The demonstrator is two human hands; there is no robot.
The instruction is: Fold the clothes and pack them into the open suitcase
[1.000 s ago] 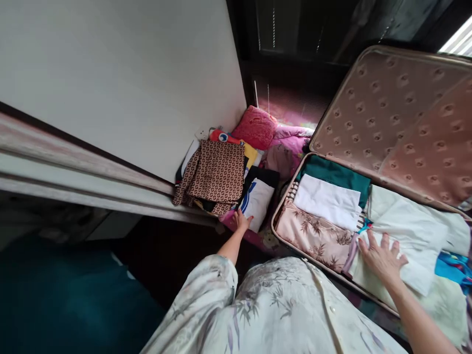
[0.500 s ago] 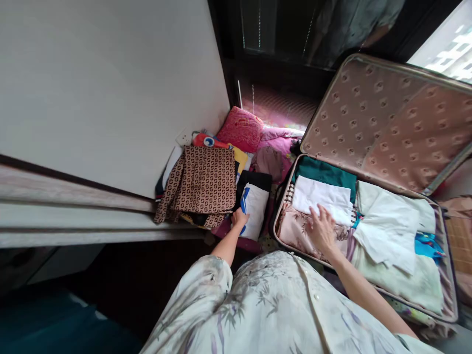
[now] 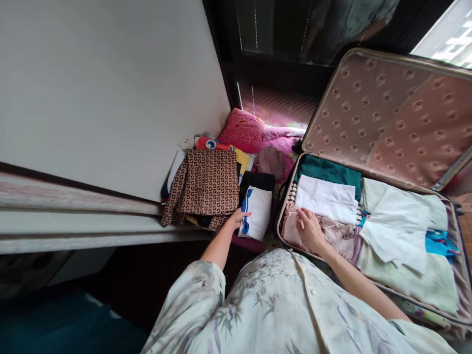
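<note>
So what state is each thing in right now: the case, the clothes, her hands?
Suitcase: open, lid up.
White garment: folded, packed.
Pink floral garment: rumpled under right hand.
White-and-blue garment: folded, outside the case, gripped by left hand.
Brown patterned garment: folded, stacked.

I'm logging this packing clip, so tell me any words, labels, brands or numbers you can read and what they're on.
No readable text in this view.
White folded garment under the left hand: a blue mark, shape only, not legible.
Brown patterned cloth: repeating motif, no letters.
Red item behind it: a blue-and-white round mark, too small to read.
Suitcase lining: repeated emblems, blurred.
</note>
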